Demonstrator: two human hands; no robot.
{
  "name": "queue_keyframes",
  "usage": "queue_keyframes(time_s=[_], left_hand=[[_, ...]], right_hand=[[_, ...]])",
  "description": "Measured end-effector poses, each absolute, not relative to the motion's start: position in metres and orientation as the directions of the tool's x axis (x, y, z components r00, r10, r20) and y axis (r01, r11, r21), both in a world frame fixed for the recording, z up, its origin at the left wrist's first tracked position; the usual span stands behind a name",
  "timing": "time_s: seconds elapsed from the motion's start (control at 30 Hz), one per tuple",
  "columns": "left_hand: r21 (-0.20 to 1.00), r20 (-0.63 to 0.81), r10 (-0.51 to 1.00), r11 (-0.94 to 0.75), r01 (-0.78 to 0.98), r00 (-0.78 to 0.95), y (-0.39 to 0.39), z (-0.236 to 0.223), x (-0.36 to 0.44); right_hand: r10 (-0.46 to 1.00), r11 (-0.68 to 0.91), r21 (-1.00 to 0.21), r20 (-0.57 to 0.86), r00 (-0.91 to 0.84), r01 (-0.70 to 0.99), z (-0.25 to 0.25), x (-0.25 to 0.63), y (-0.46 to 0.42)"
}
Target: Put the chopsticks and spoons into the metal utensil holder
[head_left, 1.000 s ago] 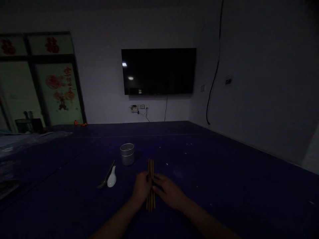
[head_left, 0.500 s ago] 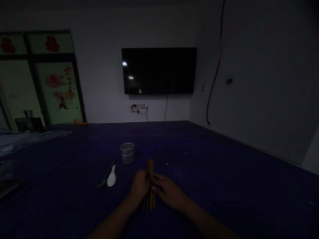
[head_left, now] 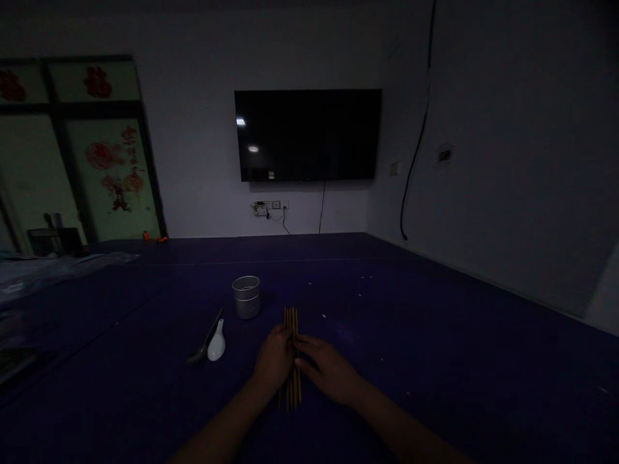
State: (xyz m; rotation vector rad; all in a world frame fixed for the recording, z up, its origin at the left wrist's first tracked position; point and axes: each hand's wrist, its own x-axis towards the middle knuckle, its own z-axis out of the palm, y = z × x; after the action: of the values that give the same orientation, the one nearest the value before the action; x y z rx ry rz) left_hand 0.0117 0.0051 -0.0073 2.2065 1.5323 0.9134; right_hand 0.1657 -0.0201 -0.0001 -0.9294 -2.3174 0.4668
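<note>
A bundle of several wooden chopsticks (head_left: 291, 317) lies lengthwise in front of me, pointing away. My left hand (head_left: 275, 356) is closed around the bundle's middle from the left, its fingers partly hidden. From the right, my right hand (head_left: 329, 368) touches the chopsticks with its fingertips, thumb and fingers somewhat apart. To the left rest a white soup spoon (head_left: 217, 347) and, beside it, a dark metal spoon (head_left: 200, 352). Just beyond them a grey metal cup (head_left: 247, 299) stands upright.
The dark blue surface (head_left: 435, 361) carries small white scraps. Crumpled clear plastic (head_left: 72, 265) lies at the far left, near small orange objects (head_left: 155, 238). A television (head_left: 309, 135) hangs on the back wall above sockets with cables.
My left hand has rolled slightly over the chopsticks, and its back faces up more. The right hand stays almost in place. Spoons and cup have not moved.
</note>
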Motion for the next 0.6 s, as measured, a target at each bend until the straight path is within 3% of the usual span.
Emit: queue_keyframes(time_s=[0.6], left_hand=[[0.574, 0.342, 0.908, -0.406, 0.711, 0.243, 0.0053, -0.0101, 0.0101]], right_hand=[[0.722, 0.689, -0.438, 0.347, -0.598, 0.577, -0.0081, 0.1682, -0.0194]])
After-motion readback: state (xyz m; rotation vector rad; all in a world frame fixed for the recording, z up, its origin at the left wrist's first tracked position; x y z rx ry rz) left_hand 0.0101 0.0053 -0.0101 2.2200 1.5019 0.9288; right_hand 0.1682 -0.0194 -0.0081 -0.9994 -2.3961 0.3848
